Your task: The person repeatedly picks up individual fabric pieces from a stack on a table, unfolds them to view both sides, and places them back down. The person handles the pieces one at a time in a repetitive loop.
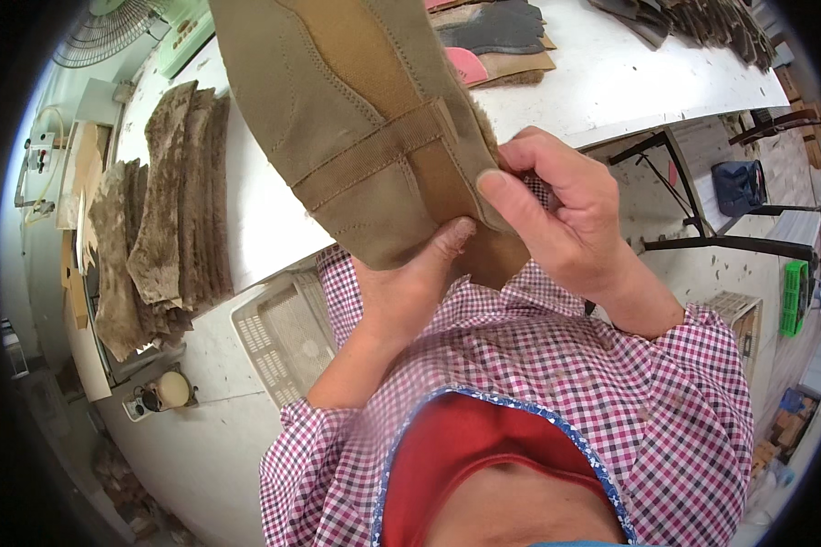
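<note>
Held up over the table's near edge is a brown, suede-like boot upper (337,155) with rows of stitching, a webbing band across it and fuzzy pile along its right edge. My left hand (409,296) is closed on its lower edge, thumb on the front and fingers hidden behind. At its lower right side my right hand (566,205) is closed, thumb and forefinger pinching the edge. A plain brown flap (488,258) hangs at the bottom, between my hands.
Stacked brown furry pieces (178,201) lie at the left of the white table (611,91). Dark grey and pink cut pieces (497,41) lie behind the upper, with more furry pieces (711,27) at the far right. Below stands a plastic crate (283,337).
</note>
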Motion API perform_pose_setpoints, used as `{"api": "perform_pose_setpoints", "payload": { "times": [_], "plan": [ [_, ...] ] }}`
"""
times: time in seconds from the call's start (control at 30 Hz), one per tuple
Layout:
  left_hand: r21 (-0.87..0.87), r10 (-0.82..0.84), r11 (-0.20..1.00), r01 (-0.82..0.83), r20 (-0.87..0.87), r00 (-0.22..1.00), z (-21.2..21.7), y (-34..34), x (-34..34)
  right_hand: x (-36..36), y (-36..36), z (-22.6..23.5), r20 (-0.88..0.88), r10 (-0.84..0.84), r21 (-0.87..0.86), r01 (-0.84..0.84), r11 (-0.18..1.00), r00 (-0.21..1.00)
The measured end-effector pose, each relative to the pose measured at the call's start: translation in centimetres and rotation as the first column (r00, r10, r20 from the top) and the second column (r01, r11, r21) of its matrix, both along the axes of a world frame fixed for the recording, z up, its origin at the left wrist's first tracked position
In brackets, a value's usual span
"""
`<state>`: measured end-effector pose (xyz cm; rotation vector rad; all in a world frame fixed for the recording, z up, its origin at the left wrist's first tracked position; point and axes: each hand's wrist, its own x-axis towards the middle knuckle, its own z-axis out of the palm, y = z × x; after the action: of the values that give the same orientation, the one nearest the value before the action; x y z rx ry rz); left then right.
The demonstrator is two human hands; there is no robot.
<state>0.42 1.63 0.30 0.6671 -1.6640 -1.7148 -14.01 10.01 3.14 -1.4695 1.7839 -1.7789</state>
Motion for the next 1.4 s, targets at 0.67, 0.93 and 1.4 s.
{"api": "perform_pose_setpoints", "payload": {
  "times": [0.67,0.93,1.4],
  "plan": [
    [0.062,-0.090,0.994,0.087,0.058,0.994,-0.5,2.0,-0.8,-1.1,-1.5,1.1,0.280,0.018,-0.105,0.012,0.994,0.960],
    [0.185,-0.188,0.966,0.180,0.026,0.982,-2.0,3.0,-0.7,-3.1,-2.7,3.0,0.340,-0.057,-0.192,0.129,0.973,0.939],
    [0.239,-0.147,0.964,0.118,0.109,0.983,-2.8,0.5,0.4,-6.2,-3.1,5.4,0.484,0.313,-0.422,-0.096,0.901,0.817]
  ]
}}
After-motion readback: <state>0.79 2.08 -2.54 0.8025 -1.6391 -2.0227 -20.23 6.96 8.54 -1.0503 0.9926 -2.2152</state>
